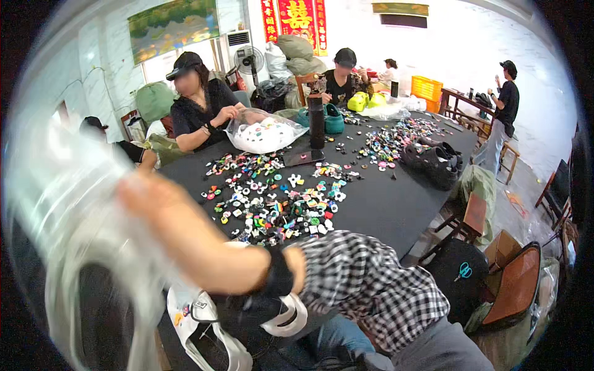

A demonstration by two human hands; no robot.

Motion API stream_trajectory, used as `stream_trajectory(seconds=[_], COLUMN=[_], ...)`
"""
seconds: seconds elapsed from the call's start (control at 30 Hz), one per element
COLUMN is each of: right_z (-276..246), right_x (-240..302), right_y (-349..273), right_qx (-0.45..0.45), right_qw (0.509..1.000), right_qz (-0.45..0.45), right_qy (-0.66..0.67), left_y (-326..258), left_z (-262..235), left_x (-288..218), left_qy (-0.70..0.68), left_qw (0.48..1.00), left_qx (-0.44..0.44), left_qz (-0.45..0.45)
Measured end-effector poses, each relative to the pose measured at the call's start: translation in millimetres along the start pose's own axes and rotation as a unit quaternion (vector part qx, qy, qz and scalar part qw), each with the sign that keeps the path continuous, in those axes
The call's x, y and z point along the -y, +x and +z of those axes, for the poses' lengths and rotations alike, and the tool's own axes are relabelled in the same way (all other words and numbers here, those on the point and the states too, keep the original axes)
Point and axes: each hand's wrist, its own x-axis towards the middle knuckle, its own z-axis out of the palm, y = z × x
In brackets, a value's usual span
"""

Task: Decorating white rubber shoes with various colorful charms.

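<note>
My right hand (161, 213), smeared by motion, reaches across to the left from a black-and-white checked sleeve (371, 278) with a black band at the wrist. It grips a translucent plastic bag (68, 185), which is raised and blurred over the left side; its contents cannot be made out. My left hand does not show. Below my right forearm lies a white clog (185, 315) with small charms on it, and a second white piece of footwear (288, 315) shows partly under the wrist. Just beyond the arm, many loose colourful shoe charms (278, 204) are heaped on the dark table (371, 213).
Across the table a person holds a clear bag of white clogs (266, 135). Black tumbler (316, 120), phone (303, 158), teal clogs (334, 119) and black clogs (433, 164) stand there. Another person sits by yellow-green clogs (359, 101). Blue scissors (464, 271) lie on a black seat at right.
</note>
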Motion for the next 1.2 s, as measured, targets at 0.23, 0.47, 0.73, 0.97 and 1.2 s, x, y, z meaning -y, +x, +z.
stream_trajectory(seconds=[0.23, 0.47, 0.73, 0.97, 1.2], right_z=[-157, -306, -408, -397, -368], right_x=[33, -27, -124, -128, -117], right_y=[33, 96, 95, 62, 48], right_qx=[-0.171, -0.204, -0.413, -0.373, 0.109], right_qw=[0.972, 0.954, 0.908, 0.906, 0.58], right_qz=[-0.017, -0.132, -0.067, 0.018, -0.024], right_qy=[0.161, 0.174, -0.008, -0.2, -0.807], left_y=[20, 35, 41, 43, 37], left_z=[27, 63, 82, 77, 67], left_x=[-13, -9, 0, -9, -7], left_qy=[-0.068, -0.128, -0.164, -0.171, -0.148], left_qw=[0.995, 0.982, 0.977, 0.975, 0.971], left_qx=[0.066, 0.122, 0.133, 0.136, 0.174], left_qz=[-0.037, -0.06, -0.041, -0.038, -0.074])
